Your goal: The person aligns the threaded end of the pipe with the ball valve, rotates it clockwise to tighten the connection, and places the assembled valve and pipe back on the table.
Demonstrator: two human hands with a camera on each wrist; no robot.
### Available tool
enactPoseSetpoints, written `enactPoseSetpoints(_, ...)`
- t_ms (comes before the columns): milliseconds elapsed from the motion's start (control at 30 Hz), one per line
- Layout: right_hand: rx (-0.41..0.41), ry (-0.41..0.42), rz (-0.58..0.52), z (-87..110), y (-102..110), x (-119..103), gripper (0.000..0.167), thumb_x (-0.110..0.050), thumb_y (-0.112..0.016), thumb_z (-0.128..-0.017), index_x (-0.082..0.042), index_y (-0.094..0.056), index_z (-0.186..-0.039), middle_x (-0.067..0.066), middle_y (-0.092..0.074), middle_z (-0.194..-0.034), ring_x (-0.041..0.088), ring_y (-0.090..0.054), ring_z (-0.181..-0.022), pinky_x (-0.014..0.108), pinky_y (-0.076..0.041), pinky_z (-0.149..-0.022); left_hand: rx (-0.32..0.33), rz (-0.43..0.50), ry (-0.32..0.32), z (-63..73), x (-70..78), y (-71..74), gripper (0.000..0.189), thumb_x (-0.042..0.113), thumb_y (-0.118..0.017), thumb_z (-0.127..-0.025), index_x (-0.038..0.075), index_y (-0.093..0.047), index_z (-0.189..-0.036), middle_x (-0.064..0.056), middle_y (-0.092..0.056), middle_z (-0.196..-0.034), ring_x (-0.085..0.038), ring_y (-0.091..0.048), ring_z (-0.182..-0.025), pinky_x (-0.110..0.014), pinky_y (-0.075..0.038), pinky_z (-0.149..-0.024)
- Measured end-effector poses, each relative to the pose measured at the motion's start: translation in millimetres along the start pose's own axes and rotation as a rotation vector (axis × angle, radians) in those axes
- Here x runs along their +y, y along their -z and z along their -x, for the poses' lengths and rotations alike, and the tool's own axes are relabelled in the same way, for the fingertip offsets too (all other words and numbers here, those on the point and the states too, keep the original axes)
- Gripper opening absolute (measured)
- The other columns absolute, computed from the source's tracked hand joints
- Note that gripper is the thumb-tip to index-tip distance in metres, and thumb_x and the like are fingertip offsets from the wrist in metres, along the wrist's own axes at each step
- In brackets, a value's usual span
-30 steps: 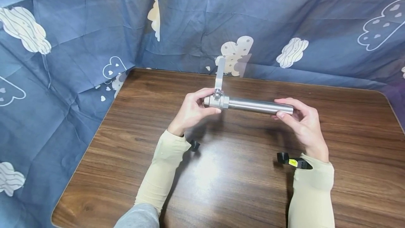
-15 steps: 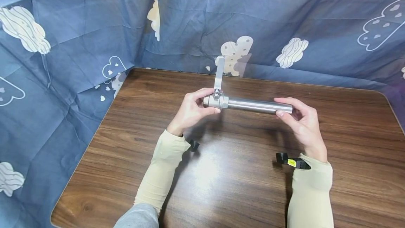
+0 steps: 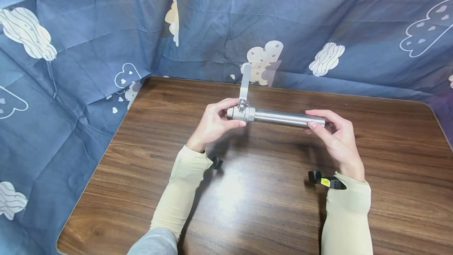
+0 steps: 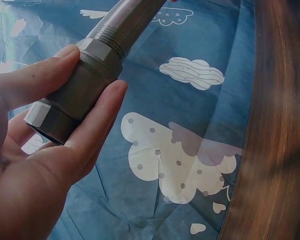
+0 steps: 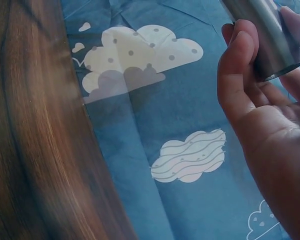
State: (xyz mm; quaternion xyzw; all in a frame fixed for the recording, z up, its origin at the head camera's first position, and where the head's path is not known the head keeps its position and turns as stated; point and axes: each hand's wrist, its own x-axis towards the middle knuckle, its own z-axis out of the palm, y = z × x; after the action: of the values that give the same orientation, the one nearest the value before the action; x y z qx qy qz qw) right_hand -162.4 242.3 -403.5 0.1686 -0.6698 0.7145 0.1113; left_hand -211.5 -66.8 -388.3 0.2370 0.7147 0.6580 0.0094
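A steel ball valve (image 3: pixel 240 113) with a flat lever handle (image 3: pixel 245 82) is joined to a shiny metal pipe (image 3: pixel 283 117). My left hand (image 3: pixel 214 123) grips the valve body between thumb and fingers, and the lever points away toward the curtain. At the pipe's other end, my right hand (image 3: pixel 336 135) holds it with thumb in front and fingers behind. The pipe lies almost level across the view, above the table. In the left wrist view, threads (image 4: pixel 109 41) show on the pipe where it enters the valve's hex end. The right wrist view shows the pipe's free end (image 5: pixel 277 65) within the fingers.
Beneath the hands is a brown wood-grain table (image 3: pixel 269 207) with rounded corners. A blue curtain (image 3: pixel 297 19) with cloud prints hangs along its back and left sides. Dark straps with small black devices sit at both wrists, one device (image 3: pixel 315 177) beside the right sleeve.
My right hand and the pipe have shifted very slightly left. The left hand keeps its grip on the valve, and the lever stays in the same direction.
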Motion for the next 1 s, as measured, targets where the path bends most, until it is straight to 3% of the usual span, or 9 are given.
enactPoseSetpoints(267, 0.064, -0.018, -0.030, 0.8, -2.5, -1.2, 0.026, 0.011, -0.060, -0.087, 0.013, -0.063, -0.112, 0.004, -0.073, -0.084, 0.013, -0.071, -0.064, 0.020, -0.058, -0.067, -0.002, 0.023, 0.003, 0.1, -0.5, -1.3, 0.052, -0.009, -0.077, -0.071, -0.007, -0.062, -0.120, -0.023, -0.065, -0.111, -0.007, -0.060, -0.084, -0.018, -0.052, -0.075)
enactPoseSetpoints(533, 0.066, -0.020, -0.078, -0.6, -4.7, -2.3, 0.023, 0.010, -0.058, -0.089, 0.014, -0.063, -0.111, 0.006, -0.073, -0.083, 0.015, -0.070, -0.062, 0.022, -0.058, -0.063, 0.012, 0.032, -0.004, 0.4, -1.0, -0.5, 0.052, -0.010, -0.077, -0.070, -0.006, -0.063, -0.120, -0.023, -0.065, -0.110, -0.008, -0.060, -0.081, -0.018, -0.053, -0.073)
enactPoseSetpoints(1000, 0.074, -0.055, -0.042, -2.7, -7.8, -1.3, 0.018, 0.003, -0.058, -0.092, 0.010, -0.066, -0.107, 0.003, -0.071, -0.079, 0.011, -0.069, -0.060, 0.022, -0.057, -0.058, 0.016, 0.034, -0.029, 0.1, -0.5, 1.4, 0.051, -0.010, -0.077, -0.070, -0.007, -0.063, -0.119, -0.024, -0.064, -0.110, -0.008, -0.059, -0.084, -0.019, -0.052, -0.073)
